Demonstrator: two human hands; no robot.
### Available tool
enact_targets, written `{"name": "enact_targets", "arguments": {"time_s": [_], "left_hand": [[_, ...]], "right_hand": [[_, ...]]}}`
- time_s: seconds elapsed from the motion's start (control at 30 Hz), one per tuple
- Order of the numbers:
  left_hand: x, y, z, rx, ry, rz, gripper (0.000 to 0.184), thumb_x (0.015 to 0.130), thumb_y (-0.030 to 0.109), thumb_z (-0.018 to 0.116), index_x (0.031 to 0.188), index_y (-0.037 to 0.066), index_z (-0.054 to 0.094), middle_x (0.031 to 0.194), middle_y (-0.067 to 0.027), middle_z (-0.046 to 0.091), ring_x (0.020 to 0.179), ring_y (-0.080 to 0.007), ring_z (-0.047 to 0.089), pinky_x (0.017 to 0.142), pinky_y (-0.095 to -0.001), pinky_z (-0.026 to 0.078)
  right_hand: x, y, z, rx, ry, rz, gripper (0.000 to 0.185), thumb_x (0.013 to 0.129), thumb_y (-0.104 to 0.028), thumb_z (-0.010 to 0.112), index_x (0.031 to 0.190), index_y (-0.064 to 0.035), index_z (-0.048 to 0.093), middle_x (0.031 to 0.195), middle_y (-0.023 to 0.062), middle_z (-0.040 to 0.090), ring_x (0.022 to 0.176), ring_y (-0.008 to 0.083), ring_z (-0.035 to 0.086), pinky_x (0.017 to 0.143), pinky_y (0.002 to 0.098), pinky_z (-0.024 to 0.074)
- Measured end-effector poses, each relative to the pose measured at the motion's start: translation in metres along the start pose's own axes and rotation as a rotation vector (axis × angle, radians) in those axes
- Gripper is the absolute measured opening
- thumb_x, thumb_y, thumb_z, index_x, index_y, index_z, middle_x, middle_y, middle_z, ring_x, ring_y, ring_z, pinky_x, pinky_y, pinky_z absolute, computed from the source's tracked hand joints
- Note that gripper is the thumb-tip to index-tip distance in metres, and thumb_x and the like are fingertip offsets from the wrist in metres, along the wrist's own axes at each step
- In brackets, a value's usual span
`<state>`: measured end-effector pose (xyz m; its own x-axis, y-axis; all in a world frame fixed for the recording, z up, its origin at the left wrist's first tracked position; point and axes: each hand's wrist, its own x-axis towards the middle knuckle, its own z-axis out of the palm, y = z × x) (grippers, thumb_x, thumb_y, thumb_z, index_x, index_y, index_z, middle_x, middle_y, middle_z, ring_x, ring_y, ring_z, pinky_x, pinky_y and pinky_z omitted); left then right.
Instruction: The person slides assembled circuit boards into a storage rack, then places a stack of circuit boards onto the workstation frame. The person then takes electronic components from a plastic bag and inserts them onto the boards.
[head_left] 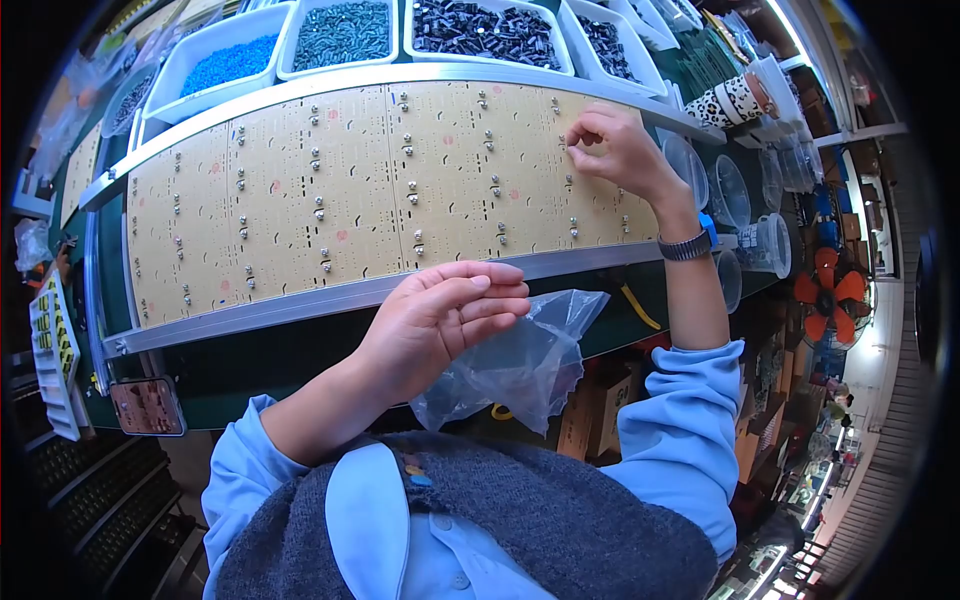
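Observation:
My right hand point(612, 148) is over the right part of a long tan circuit board panel point(365, 205), thumb and index finger curled close together; whatever they may hold is too small to tell. Small shiny metal parts stand in rows on the panel. Below the panel's front rail point(370, 290), my left hand point(450, 305) is turned palm up with its fingers curled and thumb laid inward; its contents, if any, are hidden. A clear plastic bag point(515, 365) lies just under and beside the left hand.
White bins of blue point(230, 65), teal point(343, 35) and black parts point(485, 35) line the back rail. Clear plastic cups point(765, 245) stand at the right. A phone point(147, 407) lies front left, and an orange fan point(830, 295) is far right.

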<state>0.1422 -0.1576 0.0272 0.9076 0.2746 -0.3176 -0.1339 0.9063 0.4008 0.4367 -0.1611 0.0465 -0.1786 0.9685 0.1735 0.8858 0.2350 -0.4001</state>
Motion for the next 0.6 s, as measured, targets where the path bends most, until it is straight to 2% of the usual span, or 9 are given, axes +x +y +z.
{"name": "enact_targets", "arguments": {"time_s": [0.37, 0.5, 0.6], "left_hand": [[0.001, 0.001, -0.001, -0.024, -0.001, 0.002, 0.028, 0.088, 0.007, 0.037, 0.11, -0.009, 0.046, 0.103, -0.0181, 0.056, 0.092, -0.0208, 0.059, 0.08, -0.0274, 0.049], [0.0, 0.001, 0.002, 0.004, 0.038, 0.002, 0.029, 0.09, 0.009, 0.034, 0.109, -0.008, 0.047, 0.101, -0.0168, 0.057, 0.091, -0.0211, 0.06, 0.079, -0.0263, 0.05], [0.0, 0.002, 0.001, 0.037, -0.014, -0.005, 0.04, 0.091, 0.021, 0.031, 0.118, -0.008, 0.04, 0.113, -0.0199, 0.051, 0.104, -0.025, 0.053, 0.088, -0.0306, 0.044]], "right_hand": [[0.003, -0.004, -0.001, -0.04, -0.036, -0.008, 0.01, 0.068, -0.009, 0.059, 0.073, -0.001, 0.056, 0.07, 0.0103, 0.054, 0.066, 0.0221, 0.052, 0.061, 0.0297, 0.0431], [0.004, -0.006, -0.001, -0.149, -0.044, -0.082, 0.009, 0.068, -0.009, 0.06, 0.073, -0.0014, 0.057, 0.07, 0.0103, 0.055, 0.066, 0.0235, 0.053, 0.061, 0.0307, 0.0433], [0.002, -0.017, -0.004, -0.248, 0.024, -0.113, 0.011, 0.068, -0.01, 0.062, 0.074, -0.0018, 0.058, 0.071, 0.01, 0.056, 0.065, 0.0244, 0.053, 0.06, 0.0309, 0.0439]]}}
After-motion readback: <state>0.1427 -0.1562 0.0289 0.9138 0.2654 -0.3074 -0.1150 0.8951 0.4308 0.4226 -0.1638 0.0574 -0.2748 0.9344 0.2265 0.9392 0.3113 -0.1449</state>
